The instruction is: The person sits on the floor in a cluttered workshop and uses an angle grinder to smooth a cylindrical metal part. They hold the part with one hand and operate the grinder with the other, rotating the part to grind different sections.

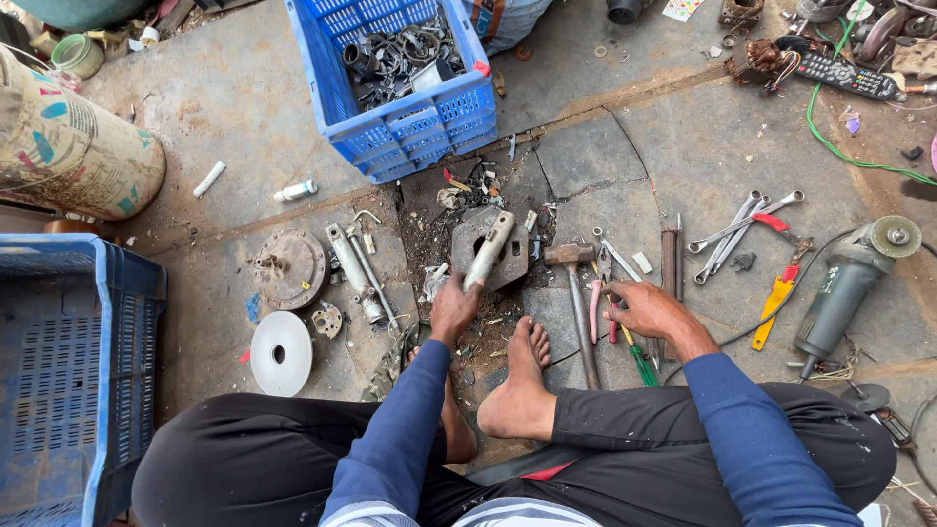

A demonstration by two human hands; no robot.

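I sit cross-legged on a stone floor. My left hand (455,307) grips a grey metal tube (488,250) and holds it slanted over a flat hexagonal metal block (467,229). My right hand (644,307) rests on a cluster of hand tools, its fingers on pink-handled pliers (595,298) beside a green-handled screwdriver (641,364). A hammer (576,283) lies just left of that hand, head away from me. My bare foot (517,385) is between the two hands.
A blue crate (468,107) of metal scrap stands ahead; another blue crate (137,293) at left. Spanners (737,229), an angle grinder (849,283), a yellow cutter (776,301), a white disc (281,351), a rusty round plate (291,268) and a patterned drum (68,146) lie around.
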